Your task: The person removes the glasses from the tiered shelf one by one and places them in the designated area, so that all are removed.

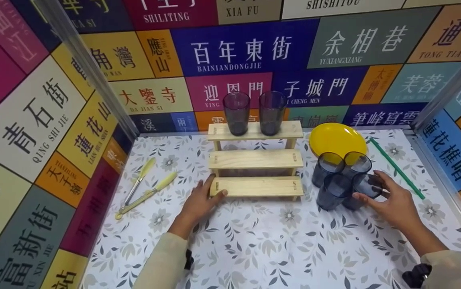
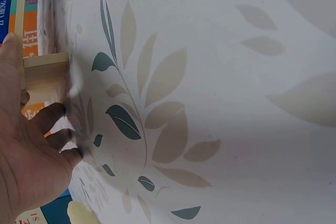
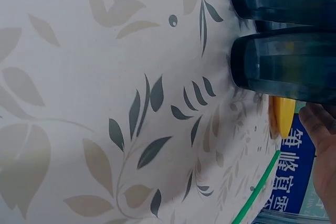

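Note:
A three-step wooden rack (image 1: 258, 187) stands on the table, two dark tinted glasses (image 1: 236, 114) upright on its top step. My left hand (image 1: 200, 202) holds the left end of the lowest step, thumb at its front edge; in the left wrist view the other fingers hang loosely beside the board. To the right of the rack, several tinted glasses (image 1: 334, 192) stand bunched together, mouths up. My right hand (image 1: 395, 202) grips the front right glass (image 1: 366, 185) of this bunch, thumb and fingers on either side. The right wrist view shows that glass (image 3: 283, 66) beside its neighbour.
Behind the bunched glasses lies a yellow plate (image 1: 337, 138). A green stick (image 1: 398, 168) lies to its right. Tongs with pale yellow tips (image 1: 146, 190) lie spread at the left. Panels with printed signs (image 1: 246, 48) wall in the back and sides.

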`<state>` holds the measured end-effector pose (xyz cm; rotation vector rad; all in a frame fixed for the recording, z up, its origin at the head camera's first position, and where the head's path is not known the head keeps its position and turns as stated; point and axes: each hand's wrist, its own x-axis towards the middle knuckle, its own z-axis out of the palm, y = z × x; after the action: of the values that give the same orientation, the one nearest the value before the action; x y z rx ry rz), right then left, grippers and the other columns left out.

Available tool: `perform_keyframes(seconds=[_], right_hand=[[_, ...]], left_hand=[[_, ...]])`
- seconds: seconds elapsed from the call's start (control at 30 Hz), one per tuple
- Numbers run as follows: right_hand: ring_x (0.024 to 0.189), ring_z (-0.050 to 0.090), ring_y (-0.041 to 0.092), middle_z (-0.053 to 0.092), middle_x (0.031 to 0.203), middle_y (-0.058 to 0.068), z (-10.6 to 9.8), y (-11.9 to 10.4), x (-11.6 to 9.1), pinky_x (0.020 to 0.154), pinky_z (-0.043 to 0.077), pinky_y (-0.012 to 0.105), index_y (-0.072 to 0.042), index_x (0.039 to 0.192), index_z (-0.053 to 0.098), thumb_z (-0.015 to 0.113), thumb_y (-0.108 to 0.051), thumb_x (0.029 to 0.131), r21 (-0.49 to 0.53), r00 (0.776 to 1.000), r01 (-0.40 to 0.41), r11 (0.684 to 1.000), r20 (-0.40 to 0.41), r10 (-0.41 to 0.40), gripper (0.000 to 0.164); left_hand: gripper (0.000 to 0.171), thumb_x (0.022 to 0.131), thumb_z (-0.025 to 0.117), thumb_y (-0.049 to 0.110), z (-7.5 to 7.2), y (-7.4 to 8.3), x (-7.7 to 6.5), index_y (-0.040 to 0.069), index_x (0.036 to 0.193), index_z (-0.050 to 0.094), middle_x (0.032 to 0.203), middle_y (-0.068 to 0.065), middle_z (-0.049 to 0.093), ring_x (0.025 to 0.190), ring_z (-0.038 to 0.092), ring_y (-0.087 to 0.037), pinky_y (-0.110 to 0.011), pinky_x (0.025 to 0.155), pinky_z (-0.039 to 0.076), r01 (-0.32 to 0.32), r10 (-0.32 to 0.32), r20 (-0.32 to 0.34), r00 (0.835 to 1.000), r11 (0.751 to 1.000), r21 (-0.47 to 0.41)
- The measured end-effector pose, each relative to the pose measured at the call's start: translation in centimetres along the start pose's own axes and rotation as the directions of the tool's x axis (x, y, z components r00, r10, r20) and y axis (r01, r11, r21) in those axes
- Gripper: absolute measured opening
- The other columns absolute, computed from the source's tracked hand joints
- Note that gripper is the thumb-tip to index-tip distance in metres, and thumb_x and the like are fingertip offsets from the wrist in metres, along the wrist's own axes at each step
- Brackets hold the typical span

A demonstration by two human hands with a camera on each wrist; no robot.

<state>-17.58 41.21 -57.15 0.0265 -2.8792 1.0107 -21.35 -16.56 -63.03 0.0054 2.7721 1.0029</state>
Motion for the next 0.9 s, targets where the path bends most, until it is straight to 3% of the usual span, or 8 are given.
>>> perform_keyframes(seconds=[0.07,0.17,0.37,0.57,0.9], right_hand=[[0.136,0.063,0.054,0.062,0.156,0.026,-0.3,-0.1,0.1,0.104,0.059,0.021,-0.012,0.173,0.036,0.089,-0.054,0.092,0.012,1.000,0.010,1.000,-0.004,-0.009,0.105],[0.135,0.064,0.054,0.063,0.157,0.024,-0.9,-0.2,0.1,0.091,0.040,-0.007,-0.010,0.172,0.037,0.089,-0.051,0.094,0.032,1.000,0.020,0.999,-0.017,-0.020,0.103],[0.138,0.062,0.055,0.058,0.163,0.023,-1.9,-0.7,0.4,0.089,0.038,-0.008,-0.016,0.177,0.027,0.085,-0.048,0.099,0.051,0.999,0.024,0.998,-0.025,-0.023,0.102],[0.143,0.062,0.047,0.055,0.165,0.021,-2.5,-1.7,1.7,0.092,0.037,-0.009,-0.026,0.178,0.025,0.084,-0.046,0.100,0.062,0.998,0.042,0.997,-0.048,-0.039,0.100],[0.148,0.055,0.050,0.053,0.166,0.025,-3.4,-4.4,4.4,0.099,0.032,-0.009,-0.021,0.176,0.030,0.085,-0.045,0.099,0.037,0.992,0.111,0.993,-0.063,-0.108,0.098]], left_hand=[[0.094,0.101,0.054,0.083,0.0,0.0,0.0,0.034,0.177,0.027,0.180,-0.029,0.026,0.162,0.033,-0.058,-0.075,0.125,0.037,0.001,-0.001,0.000,1.000,1.000,-0.001],[0.094,0.101,0.054,0.083,-0.1,0.0,-0.1,0.034,0.177,0.027,0.180,-0.029,0.025,0.162,0.034,-0.058,-0.075,0.125,0.037,0.000,0.000,0.003,1.000,1.000,-0.007],[0.092,0.103,0.056,0.078,-0.1,0.0,-0.1,0.031,0.177,0.028,0.179,-0.033,0.026,0.161,0.033,-0.062,-0.077,0.122,0.039,-0.021,0.021,0.000,1.000,1.000,-0.021],[0.093,0.103,0.056,0.079,-0.3,0.1,-0.2,0.033,0.178,0.027,0.180,-0.031,0.024,0.162,0.029,-0.062,-0.077,0.125,0.036,-0.004,0.004,0.003,1.000,1.000,-0.028],[0.092,0.102,0.055,0.081,0.0,0.2,-0.1,0.036,0.177,0.026,0.181,-0.029,0.024,0.164,0.030,-0.059,-0.075,0.127,0.034,0.010,-0.010,-0.001,1.000,1.000,-0.012]])
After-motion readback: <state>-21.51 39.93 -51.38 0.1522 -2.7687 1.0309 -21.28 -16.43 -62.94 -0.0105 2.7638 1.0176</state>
